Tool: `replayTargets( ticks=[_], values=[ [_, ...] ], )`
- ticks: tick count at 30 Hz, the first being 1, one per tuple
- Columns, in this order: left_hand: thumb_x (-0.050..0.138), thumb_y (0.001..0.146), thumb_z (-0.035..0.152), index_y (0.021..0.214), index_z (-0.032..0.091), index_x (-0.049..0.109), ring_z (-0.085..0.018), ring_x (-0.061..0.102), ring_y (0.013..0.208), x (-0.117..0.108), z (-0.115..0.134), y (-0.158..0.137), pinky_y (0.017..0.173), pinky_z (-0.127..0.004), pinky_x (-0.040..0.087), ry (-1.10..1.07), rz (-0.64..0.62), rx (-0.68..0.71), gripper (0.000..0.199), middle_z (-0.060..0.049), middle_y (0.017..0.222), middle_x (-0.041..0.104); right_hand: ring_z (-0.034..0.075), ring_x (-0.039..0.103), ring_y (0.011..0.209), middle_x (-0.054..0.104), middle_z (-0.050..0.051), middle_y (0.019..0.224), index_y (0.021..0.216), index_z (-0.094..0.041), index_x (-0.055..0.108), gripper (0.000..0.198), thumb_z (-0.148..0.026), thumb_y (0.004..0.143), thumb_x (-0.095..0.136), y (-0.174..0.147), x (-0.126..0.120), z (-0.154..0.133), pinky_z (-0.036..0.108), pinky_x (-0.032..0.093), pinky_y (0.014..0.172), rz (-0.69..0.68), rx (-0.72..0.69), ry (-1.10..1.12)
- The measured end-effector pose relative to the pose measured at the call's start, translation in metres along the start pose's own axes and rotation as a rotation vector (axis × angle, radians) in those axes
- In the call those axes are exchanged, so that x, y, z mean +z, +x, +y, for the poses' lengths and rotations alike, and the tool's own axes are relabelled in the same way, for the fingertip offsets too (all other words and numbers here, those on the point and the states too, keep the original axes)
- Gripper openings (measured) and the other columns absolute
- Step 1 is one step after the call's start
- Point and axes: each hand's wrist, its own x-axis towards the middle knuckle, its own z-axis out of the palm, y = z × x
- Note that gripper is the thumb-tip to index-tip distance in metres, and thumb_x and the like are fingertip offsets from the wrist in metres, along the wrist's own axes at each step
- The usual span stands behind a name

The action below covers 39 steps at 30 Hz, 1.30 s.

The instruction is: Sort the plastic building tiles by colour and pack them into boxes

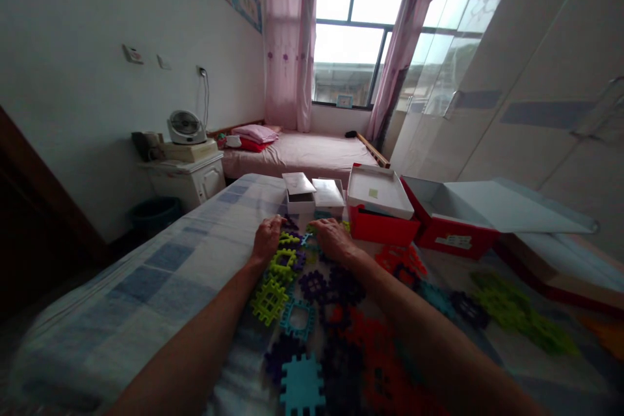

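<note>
From where I'm standing, a blue bin [155, 216] is sitting on the floor at the far left, beside a white cabinet [210, 181] that is carrying a round fan [186, 127]. Beyond, pink pillows [253, 134] are lying on a pink-covered bed [312, 153], and pink curtains [287, 32] are framing a bright window [336, 45]. A blue-and-white checked cloth [199, 234] is covering the near surface. On it, the left hand [267, 239] is curling its fingers close together at a dark purple piece [291, 222]; I cannot tell whether they are clamping it. Lime-green notched pieces [270, 301] are lying below that hand, with a solid light-blue square [302, 385] nearer me. Two small white boxes [299, 203] are standing just beyond the hands. The right hand [335, 238] is bending its fingers down near the green and blue pieces, their grip hidden from me. Orange pieces [373, 338] are spreading under that forearm. Farther right, a red box [383, 226] is holding a white tray bearing a yellowish sticker, and another red box [458, 244] is showing a pale label [453, 242], its writing too blurred to read. Pale wardrobe doors [531, 58] are filling the right side.
</note>
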Motion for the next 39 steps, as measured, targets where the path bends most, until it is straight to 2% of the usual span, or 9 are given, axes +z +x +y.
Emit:
replayTargets(
  ticks=[3, 10, 16, 22, 27, 31, 35, 37, 39],
  values=[
    [0.034, 0.082, 0.055, 0.085, 0.016, 0.067, -0.022, 0.064, 0.088, 0.002, -0.001, 0.000, 0.080, -0.034, 0.049, -0.024, 0.019, -0.017, 0.051, -0.011, 0.091, 0.069, 0.023, 0.050, 0.108, 0.059, 0.005, 0.120, 0.117, -0.026, 0.058, 0.046, -0.006, 0.079, 0.043, 0.011, 0.001, 0.006, 0.033, 0.040, 0.084, -0.072, -0.036, -0.078],
    [0.033, 0.081, 0.059, 0.083, 0.014, 0.066, -0.023, 0.064, 0.084, 0.003, 0.002, 0.002, 0.075, -0.034, 0.050, -0.057, 0.028, -0.058, 0.056, -0.013, 0.088, 0.069, 0.024, 0.052, 0.100, 0.055, 0.011, 0.114, 0.116, -0.024, 0.058, 0.042, -0.011, 0.078, 0.047, 0.017, -0.003, 0.004, 0.032, 0.039, 0.077, -0.153, -0.046, -0.197],
    [0.035, 0.079, 0.062, 0.083, 0.014, 0.067, -0.024, 0.064, 0.084, 0.002, 0.003, 0.001, 0.075, -0.035, 0.050, -0.065, 0.026, -0.051, 0.058, -0.012, 0.087, 0.069, 0.025, 0.045, 0.110, 0.059, 0.009, 0.114, 0.111, -0.023, 0.058, 0.033, -0.014, 0.084, 0.041, 0.017, 0.001, 0.003, 0.040, 0.034, 0.086, -0.104, -0.035, -0.216],
    [0.035, 0.080, 0.059, 0.084, 0.014, 0.067, -0.025, 0.064, 0.088, 0.001, 0.004, 0.000, 0.082, -0.036, 0.048, -0.050, 0.003, -0.032, 0.055, -0.013, 0.089, 0.069, 0.025, 0.046, 0.110, 0.060, 0.011, 0.114, 0.119, -0.021, 0.052, 0.035, -0.020, 0.085, 0.044, 0.014, 0.003, -0.001, 0.039, 0.032, 0.088, -0.035, -0.047, -0.204],
    [0.034, 0.082, 0.056, 0.087, 0.015, 0.067, -0.025, 0.062, 0.092, 0.000, 0.006, -0.002, 0.084, -0.036, 0.047, -0.020, -0.013, -0.023, 0.053, -0.013, 0.092, 0.069, 0.021, 0.049, 0.106, 0.064, 0.008, 0.104, 0.111, -0.023, 0.058, 0.029, -0.020, 0.090, 0.039, 0.007, 0.003, -0.005, 0.034, 0.029, 0.092, 0.031, -0.071, -0.177],
    [0.032, 0.082, 0.054, 0.086, 0.015, 0.067, -0.025, 0.062, 0.091, 0.000, 0.007, -0.002, 0.084, -0.036, 0.046, 0.011, -0.009, -0.010, 0.052, -0.013, 0.091, 0.068, 0.018, 0.053, 0.103, 0.066, 0.007, 0.105, 0.119, -0.022, 0.055, 0.034, -0.018, 0.092, 0.035, 0.007, 0.002, -0.001, 0.031, 0.032, 0.092, 0.085, -0.013, -0.161],
    [0.031, 0.083, 0.051, 0.084, 0.015, 0.067, -0.024, 0.062, 0.090, 0.001, 0.007, 0.000, 0.085, -0.036, 0.046, 0.046, -0.007, 0.001, 0.051, -0.012, 0.090, 0.069, 0.017, 0.050, 0.113, 0.059, 0.010, 0.121, 0.125, -0.019, 0.051, 0.038, -0.012, 0.091, 0.035, 0.012, -0.008, 0.011, 0.029, 0.035, 0.092, 0.102, 0.078, -0.175],
    [0.031, 0.084, 0.049, 0.083, 0.015, 0.068, -0.024, 0.062, 0.092, 0.001, 0.008, 0.000, 0.087, -0.036, 0.045, 0.063, -0.009, 0.007, 0.050, -0.012, 0.090, 0.068, 0.020, 0.051, 0.112, 0.059, 0.015, 0.118, 0.119, -0.012, 0.055, 0.033, -0.011, 0.091, 0.038, 0.016, -0.013, 0.019, 0.031, 0.038, 0.091, 0.069, 0.146, -0.201],
    [0.031, 0.084, 0.047, 0.082, 0.016, 0.069, -0.024, 0.061, 0.093, 0.002, 0.009, -0.001, 0.088, -0.036, 0.044, 0.076, -0.013, 0.012, 0.049, -0.011, 0.090, 0.068, 0.021, 0.055, 0.105, 0.060, 0.014, 0.112, 0.111, -0.011, 0.059, 0.025, -0.020, 0.091, 0.046, 0.019, -0.015, 0.025, 0.036, 0.042, 0.089, 0.003, 0.191, -0.232]
  ],
)
